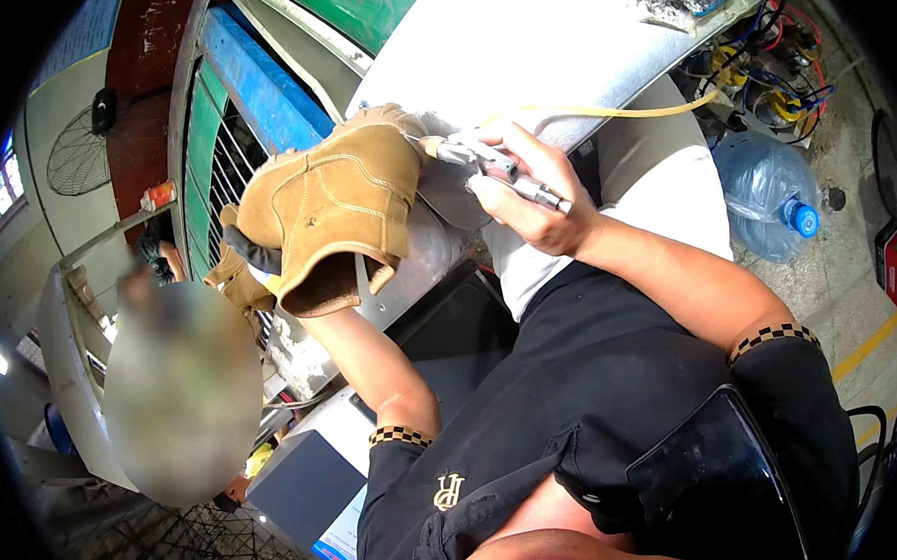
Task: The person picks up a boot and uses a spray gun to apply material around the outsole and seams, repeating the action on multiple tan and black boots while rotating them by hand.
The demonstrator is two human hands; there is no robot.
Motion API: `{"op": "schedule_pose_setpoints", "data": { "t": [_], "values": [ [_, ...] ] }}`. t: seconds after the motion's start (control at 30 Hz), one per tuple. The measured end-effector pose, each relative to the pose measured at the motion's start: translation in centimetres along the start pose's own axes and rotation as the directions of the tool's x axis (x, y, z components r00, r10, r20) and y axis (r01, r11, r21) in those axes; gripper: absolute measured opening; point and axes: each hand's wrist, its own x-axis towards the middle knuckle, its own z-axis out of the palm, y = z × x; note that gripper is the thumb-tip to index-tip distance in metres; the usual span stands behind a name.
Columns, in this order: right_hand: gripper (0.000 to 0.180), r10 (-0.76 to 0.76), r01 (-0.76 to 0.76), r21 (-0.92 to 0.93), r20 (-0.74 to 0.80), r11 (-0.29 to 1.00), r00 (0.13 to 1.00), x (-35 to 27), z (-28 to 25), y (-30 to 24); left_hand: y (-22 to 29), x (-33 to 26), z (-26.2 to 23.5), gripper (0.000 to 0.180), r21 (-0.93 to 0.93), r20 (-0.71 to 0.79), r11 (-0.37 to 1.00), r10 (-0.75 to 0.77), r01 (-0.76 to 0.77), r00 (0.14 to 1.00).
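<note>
A tan boot is tilted with its opening toward me and its lugged sole edge facing up and away. My left hand grips it from the left, mostly hidden behind the shaft, with dark covering on the fingers that show. My right hand is closed round a small silver nozzle gun with a thin tip. That tip touches or nearly touches the boot near the sole edge. A yellow hose runs close by my right hand. Behind the held boot, part of a second tan boot shows.
A pale metal work surface lies ahead, beside a blue metal beam and green panels. On the right floor stand a large clear water bottle and tangled wires. A blurred person is at the left.
</note>
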Motion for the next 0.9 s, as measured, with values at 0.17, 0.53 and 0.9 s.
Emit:
{"op": "schedule_pose_setpoints", "data": {
  "t": [0.17, 0.53, 0.9],
  "values": [
    [0.032, -0.112, 0.112, 0.004, -0.010, 0.994, 0.994, 1.0, 1.2, 1.0, 0.0, -3.6, -2.5, 0.068, 0.062, -0.217, 0.998, 0.018, -0.004, 0.976],
    [0.040, -0.140, 0.149, -0.116, 0.077, 0.982, 0.987, 2.2, 2.2, 2.1, -3.0, -17.2, -3.9, 0.064, 0.309, -0.646, 0.921, 0.021, 0.236, 0.763],
    [0.037, -0.114, 0.126, -0.172, 0.076, 0.977, 0.991, 0.5, 2.0, 2.2, -5.7, -21.0, 4.0, 0.062, 0.151, -0.668, 0.833, -0.311, 0.533, 0.676]
  ]
}}
